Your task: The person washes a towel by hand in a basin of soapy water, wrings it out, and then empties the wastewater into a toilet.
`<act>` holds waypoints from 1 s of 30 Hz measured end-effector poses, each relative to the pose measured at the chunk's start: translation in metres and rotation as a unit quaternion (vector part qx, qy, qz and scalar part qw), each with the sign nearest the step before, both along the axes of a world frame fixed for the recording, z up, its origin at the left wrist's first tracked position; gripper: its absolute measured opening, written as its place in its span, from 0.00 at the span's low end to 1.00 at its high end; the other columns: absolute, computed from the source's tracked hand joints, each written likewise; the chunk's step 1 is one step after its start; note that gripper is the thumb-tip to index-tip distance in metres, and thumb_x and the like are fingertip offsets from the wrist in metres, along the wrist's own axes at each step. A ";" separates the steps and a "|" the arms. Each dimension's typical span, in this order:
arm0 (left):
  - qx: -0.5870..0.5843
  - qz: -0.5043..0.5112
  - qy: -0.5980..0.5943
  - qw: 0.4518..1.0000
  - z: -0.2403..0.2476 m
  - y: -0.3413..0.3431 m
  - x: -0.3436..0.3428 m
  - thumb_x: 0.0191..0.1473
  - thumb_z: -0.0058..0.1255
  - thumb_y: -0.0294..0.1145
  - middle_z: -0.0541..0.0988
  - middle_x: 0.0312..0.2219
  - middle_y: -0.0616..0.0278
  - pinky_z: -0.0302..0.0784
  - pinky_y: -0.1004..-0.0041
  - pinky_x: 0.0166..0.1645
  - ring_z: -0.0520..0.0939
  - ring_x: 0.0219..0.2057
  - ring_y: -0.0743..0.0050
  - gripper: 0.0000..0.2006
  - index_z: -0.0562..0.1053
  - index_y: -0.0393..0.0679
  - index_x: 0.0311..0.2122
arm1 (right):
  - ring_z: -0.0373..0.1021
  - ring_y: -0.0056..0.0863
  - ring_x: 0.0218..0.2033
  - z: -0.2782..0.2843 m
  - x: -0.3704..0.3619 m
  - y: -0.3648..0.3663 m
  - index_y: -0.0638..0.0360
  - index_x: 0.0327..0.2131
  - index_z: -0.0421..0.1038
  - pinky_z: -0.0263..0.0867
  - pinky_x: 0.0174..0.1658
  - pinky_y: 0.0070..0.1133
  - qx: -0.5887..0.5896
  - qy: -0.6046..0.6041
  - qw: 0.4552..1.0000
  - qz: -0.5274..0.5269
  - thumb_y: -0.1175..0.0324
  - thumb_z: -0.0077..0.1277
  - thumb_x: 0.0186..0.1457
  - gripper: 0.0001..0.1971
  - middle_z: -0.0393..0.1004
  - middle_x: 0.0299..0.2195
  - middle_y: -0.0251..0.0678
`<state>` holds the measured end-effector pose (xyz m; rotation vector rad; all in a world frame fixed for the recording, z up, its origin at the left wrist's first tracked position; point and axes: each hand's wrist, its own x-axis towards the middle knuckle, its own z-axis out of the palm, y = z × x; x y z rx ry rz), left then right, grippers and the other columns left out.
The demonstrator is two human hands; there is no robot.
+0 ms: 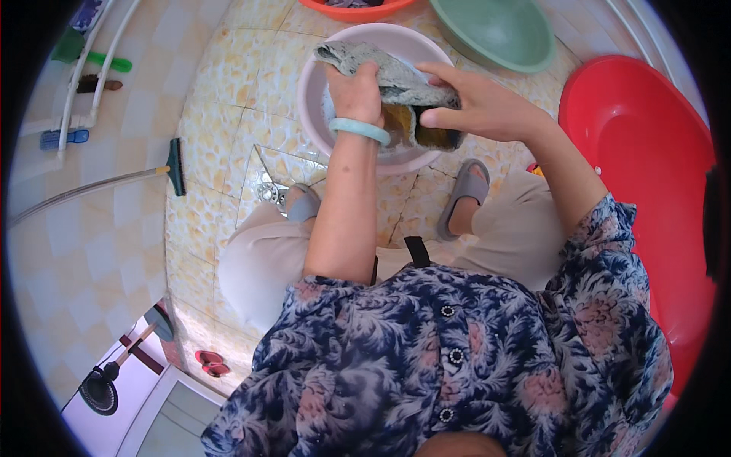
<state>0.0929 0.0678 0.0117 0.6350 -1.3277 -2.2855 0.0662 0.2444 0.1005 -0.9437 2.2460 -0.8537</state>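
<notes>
A wet grey speckled cloth (388,74) is stretched between my hands above a pale pink basin (311,114). My left hand (355,93), with a pale green bangle (360,130) on its wrist, is closed on the cloth's left part. At its right end my right hand (480,103) grips it between thumb and fingers. Below the grey part hangs a dark and yellow-brown piece (435,137); I cannot tell whether it belongs to the cloth. Suds and water show in the basin, mostly hidden by my hands and the cloth.
A green basin (499,34) and an orange basin (358,11) stand beyond the pink one. On the right lies a long red tub (647,145). A squeegee (177,167) leans at the left wall, near brushes (65,139) on pipes. A floor drain (270,190) is by my left foot.
</notes>
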 end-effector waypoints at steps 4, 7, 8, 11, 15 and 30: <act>0.072 0.030 0.015 0.997 0.031 0.007 -0.005 0.43 0.40 0.15 0.69 0.40 0.52 0.72 0.69 0.42 0.73 0.38 0.65 0.26 0.55 0.35 0.52 | 0.62 0.48 0.47 -0.011 0.009 -0.020 0.63 0.56 0.51 0.58 0.49 0.36 0.048 0.210 0.977 0.010 0.48 0.57 0.38 0.44 0.63 0.47 0.51; 0.085 0.056 0.024 0.995 0.036 0.008 -0.016 0.44 0.39 0.16 0.69 0.40 0.51 0.73 0.68 0.40 0.73 0.38 0.66 0.27 0.53 0.35 0.53 | 0.65 0.46 0.44 -0.024 0.005 -0.025 0.62 0.56 0.49 0.61 0.45 0.36 0.072 0.380 0.922 0.003 0.49 0.60 0.34 0.48 0.65 0.44 0.48; 0.090 0.073 0.063 0.991 0.037 0.007 -0.021 0.44 0.40 0.15 0.68 0.40 0.49 0.75 0.64 0.39 0.74 0.37 0.61 0.25 0.54 0.35 0.51 | 0.64 0.46 0.44 -0.025 0.000 -0.027 0.62 0.56 0.49 0.61 0.45 0.36 0.057 0.414 0.908 -0.020 0.50 0.60 0.34 0.48 0.64 0.44 0.48; 0.112 0.095 0.116 0.982 0.043 0.015 -0.034 0.45 0.41 0.14 0.68 0.40 0.46 0.76 0.58 0.40 0.75 0.37 0.54 0.23 0.54 0.34 0.49 | 0.64 0.47 0.43 -0.029 -0.019 -0.023 0.60 0.56 0.51 0.62 0.44 0.37 0.042 0.463 0.882 -0.074 0.53 0.59 0.36 0.44 0.64 0.44 0.48; 0.143 0.096 0.091 0.981 0.049 0.009 -0.043 0.45 0.41 0.12 0.68 0.40 0.41 0.75 0.51 0.42 0.74 0.38 0.47 0.21 0.55 0.30 0.47 | 0.66 0.46 0.41 -0.027 -0.043 -0.025 0.57 0.54 0.54 0.63 0.43 0.36 0.058 0.430 0.897 -0.082 0.58 0.54 0.40 0.36 0.65 0.41 0.48; 0.069 0.102 -0.052 0.991 -0.079 0.001 0.022 0.41 0.38 0.16 0.70 0.42 0.56 0.76 0.61 0.41 0.74 0.41 0.60 0.26 0.60 0.39 0.50 | 0.69 0.45 0.32 -0.134 -0.019 -0.012 0.54 0.42 0.64 0.66 0.34 0.34 0.076 0.225 0.969 0.068 0.78 0.41 0.44 0.18 0.65 0.34 0.46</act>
